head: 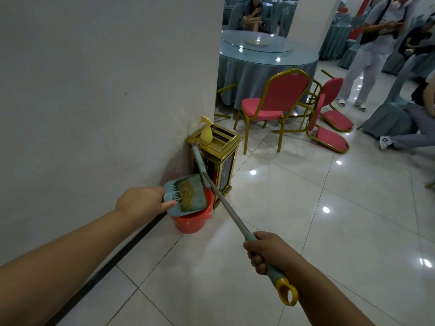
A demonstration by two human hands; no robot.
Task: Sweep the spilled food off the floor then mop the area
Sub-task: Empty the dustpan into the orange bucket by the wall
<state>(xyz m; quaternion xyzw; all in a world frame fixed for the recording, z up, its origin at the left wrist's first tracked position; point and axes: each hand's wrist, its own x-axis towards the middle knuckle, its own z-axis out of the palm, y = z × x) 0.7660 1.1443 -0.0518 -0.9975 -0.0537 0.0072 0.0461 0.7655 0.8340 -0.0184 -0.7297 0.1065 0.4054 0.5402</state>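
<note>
My left hand [141,204] grips the handle of a teal dustpan [196,197], held tilted over a red bucket [193,222] by the wall. Yellowish-brown spilled food [187,192] lies in the pan near its comb teeth. My right hand [268,252] grips the teal handle of a long grey pole [226,203] with a yellow hanging loop at its end. The pole reaches forward to a teal head [199,161] leaning against the gold bin, just past the dustpan.
A gold-framed bin [223,161] with a yellow spray bottle [206,131] on top stands against the wall corner. Beyond are red chairs [270,102], two tipped over, a round table [266,64], and several people on the right. Glossy tiles lie ahead.
</note>
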